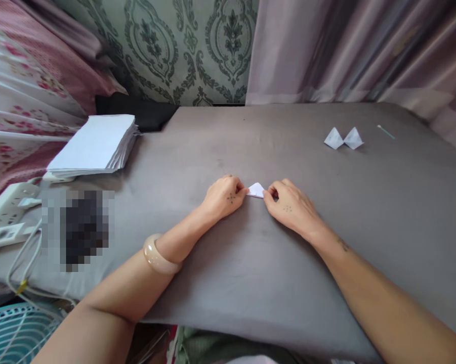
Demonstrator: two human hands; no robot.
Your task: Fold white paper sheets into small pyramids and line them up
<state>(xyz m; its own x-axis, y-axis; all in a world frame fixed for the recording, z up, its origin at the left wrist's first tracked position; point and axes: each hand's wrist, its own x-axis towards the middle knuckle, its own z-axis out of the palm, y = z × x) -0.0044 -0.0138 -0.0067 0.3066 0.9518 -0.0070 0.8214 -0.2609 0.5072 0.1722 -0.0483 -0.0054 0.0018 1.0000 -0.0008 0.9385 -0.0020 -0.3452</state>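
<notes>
A small folded piece of white paper (256,190) shows as a low triangle near the middle of the grey-covered table. Its left corner is pinched between the thumb and fingers of my left hand (228,195). On the opposite corner, my right hand (289,205) grips the paper in the same way. Both hands rest low, close to the tabletop, with their fingers curled. Parts of the paper are hidden behind the fingertips. A pale bangle (160,254) circles my left forearm.
Two folded white paper shapes (343,140) stand at the back right, beside a thin green stick (386,132). Back left lies a stack of white paper (94,144) by a black cloth (136,112). A power strip (7,212), cables, a blurred dark object (86,227) and a blue fan (18,331) occupy the left.
</notes>
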